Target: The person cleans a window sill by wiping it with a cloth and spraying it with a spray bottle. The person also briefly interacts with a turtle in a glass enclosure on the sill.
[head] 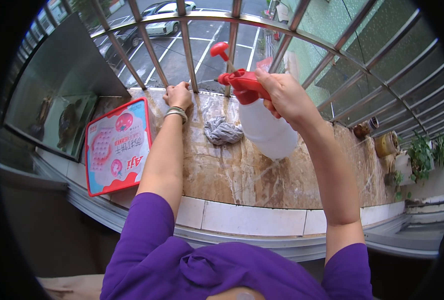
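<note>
My right hand (283, 93) grips the red handle of a pump spray bottle (268, 129) with a whitish body. Its pump knob (219, 49) stands up, and its nozzle points left toward the railing bars, with what looks like a thin spray. My left hand (178, 96) is curled at the base of the metal railing (186, 52), by the outer edge of the stone ledge (214, 168); whether its fingers hold a bar or something else cannot be seen. Between my arms a crumpled grey cloth (223, 130) lies on the wet, stained ledge.
A red-rimmed biscuit tin (118, 146) stands left of my left forearm, beside a glass tank (70, 123). Jars (386, 144) and potted plants (419, 157) line the far right. White tiles (253, 223) and a window track edge the ledge nearest me. Parked cars show below, beyond the bars.
</note>
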`<state>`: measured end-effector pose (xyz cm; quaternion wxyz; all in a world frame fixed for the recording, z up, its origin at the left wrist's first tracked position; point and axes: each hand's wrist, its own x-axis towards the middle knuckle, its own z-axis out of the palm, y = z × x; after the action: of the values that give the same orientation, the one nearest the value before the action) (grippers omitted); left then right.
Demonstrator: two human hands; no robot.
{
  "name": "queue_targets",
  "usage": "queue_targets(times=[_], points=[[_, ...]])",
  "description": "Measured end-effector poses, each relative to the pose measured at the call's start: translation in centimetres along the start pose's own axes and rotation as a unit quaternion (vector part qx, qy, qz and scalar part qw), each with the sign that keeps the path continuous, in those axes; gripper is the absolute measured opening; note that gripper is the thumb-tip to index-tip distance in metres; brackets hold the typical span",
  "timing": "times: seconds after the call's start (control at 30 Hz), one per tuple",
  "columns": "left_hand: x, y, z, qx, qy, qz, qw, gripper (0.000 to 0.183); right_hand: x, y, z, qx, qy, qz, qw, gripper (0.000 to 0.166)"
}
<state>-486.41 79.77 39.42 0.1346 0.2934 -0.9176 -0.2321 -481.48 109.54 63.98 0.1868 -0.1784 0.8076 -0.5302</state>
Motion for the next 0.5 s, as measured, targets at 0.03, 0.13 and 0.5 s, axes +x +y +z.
queue_targets(times=[0.03,0.13,0.5], points=[[0.4,-0.2,-0.1,-0.013,-0.026,0.010,1.000,0.031,0.1,0.2,-0.1,0.000,-0.003,-0.007,1.000,0.052],[3.0,-3.4,1.2,-0.170,-0.030,0.034,0.984,0.035,0.0,0.2,-0.5,0.017,0.010,-0.013,1.000,0.054],[0.2,0.2,0.3,0.111,0.040,0.099,0.988,0.031,-0.2,0.6,0.0,0.007,0.008,-0.022,1.000,0.057]])
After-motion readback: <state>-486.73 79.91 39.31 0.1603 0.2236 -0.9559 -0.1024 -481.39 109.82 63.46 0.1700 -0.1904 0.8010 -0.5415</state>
